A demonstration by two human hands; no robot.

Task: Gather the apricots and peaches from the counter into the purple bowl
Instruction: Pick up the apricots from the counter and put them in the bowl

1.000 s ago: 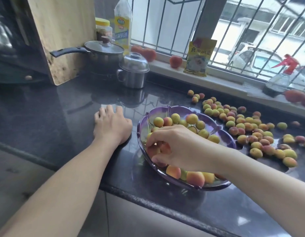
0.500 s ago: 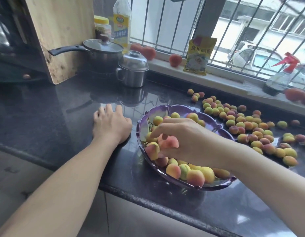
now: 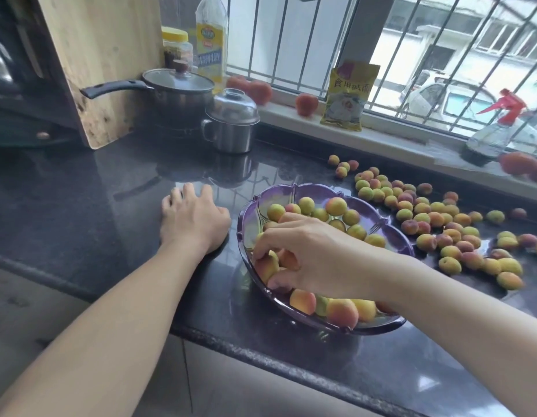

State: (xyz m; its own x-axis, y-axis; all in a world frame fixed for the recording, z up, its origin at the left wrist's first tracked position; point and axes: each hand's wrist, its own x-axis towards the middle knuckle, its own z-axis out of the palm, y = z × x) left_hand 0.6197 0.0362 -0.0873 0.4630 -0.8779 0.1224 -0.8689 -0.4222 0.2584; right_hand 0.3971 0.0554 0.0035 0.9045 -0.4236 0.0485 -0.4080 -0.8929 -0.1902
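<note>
**Right hand in the bowl on fruit, left hand flat on the surface**

Purple bowl (image 3: 378, 216) sits near the front edge of the dark surface (image 3: 81, 206), partly filled with apricots and peaches. Right hand (image 3: 309, 254) reaches in from the right over the bowl's left half, fingers curled down around an orange-yellow fruit (image 3: 265, 266) lying against the left wall of the bowl; thumb sits under it near the rim. More fruit is packed at the bowl's front edge under the wrist and across the back half.

Left hand (image 3: 193, 219) rests palm-down on the surface just left of the bowl, fingers relaxed and lightly spread, holding nothing; thumb side close to the rim, can't tell if it touches.

Loose fruit pile (image 3: 435, 224) still lies on the surface right of the bowl, stretching from near the windowsill toward the right frame edge, well apart from both hands.

Behind: lidded saucepan (image 3: 178, 91), steel mug with lid (image 3: 231, 121), wooden board (image 3: 102, 55) leaning upright, oil bottle (image 3: 210, 37), yellow packet (image 3: 348, 94) and spray bottle (image 3: 498, 127) on the windowsill
</note>
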